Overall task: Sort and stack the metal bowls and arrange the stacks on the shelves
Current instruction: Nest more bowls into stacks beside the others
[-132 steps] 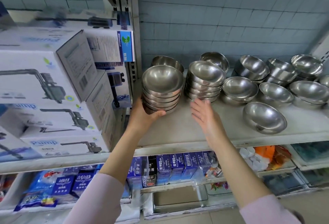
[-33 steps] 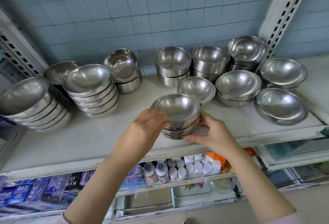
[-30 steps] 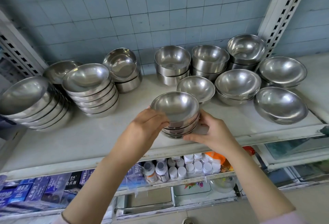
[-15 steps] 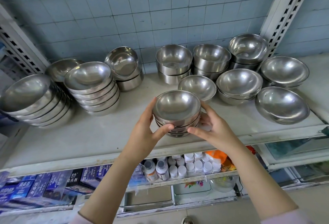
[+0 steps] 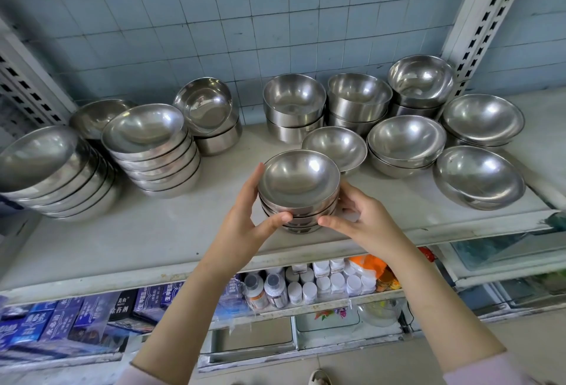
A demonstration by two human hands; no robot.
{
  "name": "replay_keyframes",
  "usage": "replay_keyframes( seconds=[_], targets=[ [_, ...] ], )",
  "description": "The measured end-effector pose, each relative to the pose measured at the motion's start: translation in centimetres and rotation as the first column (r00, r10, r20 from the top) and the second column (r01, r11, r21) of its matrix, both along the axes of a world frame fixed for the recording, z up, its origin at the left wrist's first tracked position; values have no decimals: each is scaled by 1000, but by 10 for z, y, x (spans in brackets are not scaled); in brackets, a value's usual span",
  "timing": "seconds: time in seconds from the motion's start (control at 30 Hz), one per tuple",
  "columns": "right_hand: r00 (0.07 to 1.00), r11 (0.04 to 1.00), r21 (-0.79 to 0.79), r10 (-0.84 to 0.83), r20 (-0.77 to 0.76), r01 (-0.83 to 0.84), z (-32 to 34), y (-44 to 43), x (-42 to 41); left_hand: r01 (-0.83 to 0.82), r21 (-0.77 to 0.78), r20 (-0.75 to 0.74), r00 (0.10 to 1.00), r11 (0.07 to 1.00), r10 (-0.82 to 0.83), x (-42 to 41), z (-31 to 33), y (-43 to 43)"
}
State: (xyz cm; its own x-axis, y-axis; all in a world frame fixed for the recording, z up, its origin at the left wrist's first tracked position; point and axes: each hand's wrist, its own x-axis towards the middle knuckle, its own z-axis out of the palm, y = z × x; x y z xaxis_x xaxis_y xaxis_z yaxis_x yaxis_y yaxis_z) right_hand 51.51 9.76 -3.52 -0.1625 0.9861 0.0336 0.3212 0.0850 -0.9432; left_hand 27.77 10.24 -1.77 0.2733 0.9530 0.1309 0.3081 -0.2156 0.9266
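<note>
at the shelf (image 5: 159,231) front, left hand (image 5: 242,227), regripped, and right hand (image 5: 366,220) hold the bowl stack (image 5: 298,184); seemingly resting.

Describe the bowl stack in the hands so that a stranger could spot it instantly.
Start at the white shelf under the blue tiled wall. Near its front edge, at the middle, is a short stack of small bowls. Unlike the neighbouring stacks, it is gripped, with the left hand and right hand on either side.

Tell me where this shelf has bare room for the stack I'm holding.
Bare shelf runs along the front, between the tall stack and the held stack. The back and right are crowded with bowls.
</note>
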Motion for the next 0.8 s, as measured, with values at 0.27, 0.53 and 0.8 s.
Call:
replay_keyframes(
  seconds=[0.27, 0.53, 0.8],
  targets=[
    [996, 996, -27, 82, 40, -81, 8, 5, -2, 32, -118, 87, 996, 993, -22, -7, -18, 6],
    [921, 888, 429, -296, 253, 168, 24, 25, 24, -156, -126, 174, 969, 980, 177, -33, -17, 17],
    [866, 933, 351, -236, 440, 76, 11, 47, 29, -239, -116, 165, 953, 964, 256, -34, -20, 19]
  ],
)
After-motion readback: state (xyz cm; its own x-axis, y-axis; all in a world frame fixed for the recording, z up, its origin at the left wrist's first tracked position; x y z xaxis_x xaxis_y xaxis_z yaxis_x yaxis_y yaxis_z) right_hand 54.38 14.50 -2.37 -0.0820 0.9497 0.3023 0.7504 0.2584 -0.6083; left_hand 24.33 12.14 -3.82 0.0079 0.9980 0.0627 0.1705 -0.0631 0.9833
